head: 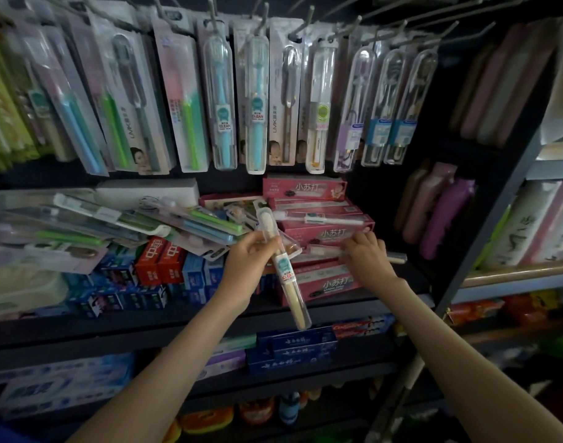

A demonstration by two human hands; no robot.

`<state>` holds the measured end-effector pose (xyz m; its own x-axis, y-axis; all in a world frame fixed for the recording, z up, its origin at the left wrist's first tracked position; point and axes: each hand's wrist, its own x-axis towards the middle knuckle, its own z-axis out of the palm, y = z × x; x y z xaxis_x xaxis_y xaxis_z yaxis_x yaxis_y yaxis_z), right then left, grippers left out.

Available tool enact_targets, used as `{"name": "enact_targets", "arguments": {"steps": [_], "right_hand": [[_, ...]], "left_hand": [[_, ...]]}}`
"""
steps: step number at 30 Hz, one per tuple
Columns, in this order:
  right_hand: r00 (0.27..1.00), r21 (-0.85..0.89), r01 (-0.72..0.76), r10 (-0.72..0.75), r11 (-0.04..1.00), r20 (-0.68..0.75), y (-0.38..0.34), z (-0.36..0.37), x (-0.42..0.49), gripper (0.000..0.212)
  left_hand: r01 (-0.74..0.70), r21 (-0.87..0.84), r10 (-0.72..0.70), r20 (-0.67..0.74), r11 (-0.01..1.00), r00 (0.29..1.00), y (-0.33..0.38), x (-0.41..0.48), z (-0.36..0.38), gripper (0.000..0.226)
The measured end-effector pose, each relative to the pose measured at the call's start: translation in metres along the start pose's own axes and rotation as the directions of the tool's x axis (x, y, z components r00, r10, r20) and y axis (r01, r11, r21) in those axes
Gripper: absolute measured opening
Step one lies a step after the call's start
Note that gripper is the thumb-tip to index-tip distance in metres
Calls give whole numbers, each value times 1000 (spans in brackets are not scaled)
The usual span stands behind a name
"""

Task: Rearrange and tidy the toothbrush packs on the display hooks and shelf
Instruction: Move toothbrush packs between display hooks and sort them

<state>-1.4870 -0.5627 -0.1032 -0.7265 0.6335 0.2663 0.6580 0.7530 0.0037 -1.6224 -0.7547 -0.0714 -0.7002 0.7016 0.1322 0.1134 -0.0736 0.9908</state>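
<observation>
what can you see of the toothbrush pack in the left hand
The pack is a slim clear plastic tube holding a cream-handled toothbrush, white bristles at the top, with a teal label reading CLEAN in red. It tilts, head up-left, bottom down-right, in front of the shelf. The left hand grips its upper middle.

Both forearms (177, 356) are slender and bare, as are the left hand (245, 260) and right hand (366, 254).

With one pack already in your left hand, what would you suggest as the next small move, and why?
Probably lift the loose pack under the right hand off the pink boxes; the left hand already holds a clear-tube pack, and similar packs hang on the hooks above.
</observation>
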Motion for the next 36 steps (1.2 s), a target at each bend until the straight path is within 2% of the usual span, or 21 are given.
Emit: {"name": "enact_targets", "arguments": {"steps": [3, 7, 12, 18, 22, 26, 31, 36], "right_hand": [[999, 76, -30, 34, 997, -41, 2, -5, -5, 30], [980, 314, -56, 113, 948, -165, 0, -22, -23, 13], [948, 497, 107, 62, 861, -311, -42, -63, -42, 11], [935, 646, 259, -19, 718, -353, -130, -112, -48, 23], [897, 637, 386, -112, 667, -427, -201, -144, -44, 42], [828, 556, 531, -252, 640, -501, -277, -175, -28, 52], [788, 493, 569, -264, 659, -557, -352, -203, 0, 54], [797, 410, 548, -306, 729, -521, -405, -220, 21, 61]], "left_hand": [[2, -11, -2, 10, 1000, 1000, 1, -2, -9, 11], [1, -52, -1, 7, 999, 1000, 5, -5, -21, 8], [-19, -67, 21, 39, 998, 999, 19, -14, -35, 9], [-41, -75, 43, 27, 996, 999, 50, -27, -95, 11], [-143, -6, 143, -55, 990, 988, 76, -37, -162, 13], [-224, 65, 231, -148, 973, 962, 108, -42, -231, 14], [-317, 128, 340, -267, 940, 902, 143, -45, -300, 11], [-332, 130, 357, -339, 934, 870, 156, -49, -347, 9]]}}
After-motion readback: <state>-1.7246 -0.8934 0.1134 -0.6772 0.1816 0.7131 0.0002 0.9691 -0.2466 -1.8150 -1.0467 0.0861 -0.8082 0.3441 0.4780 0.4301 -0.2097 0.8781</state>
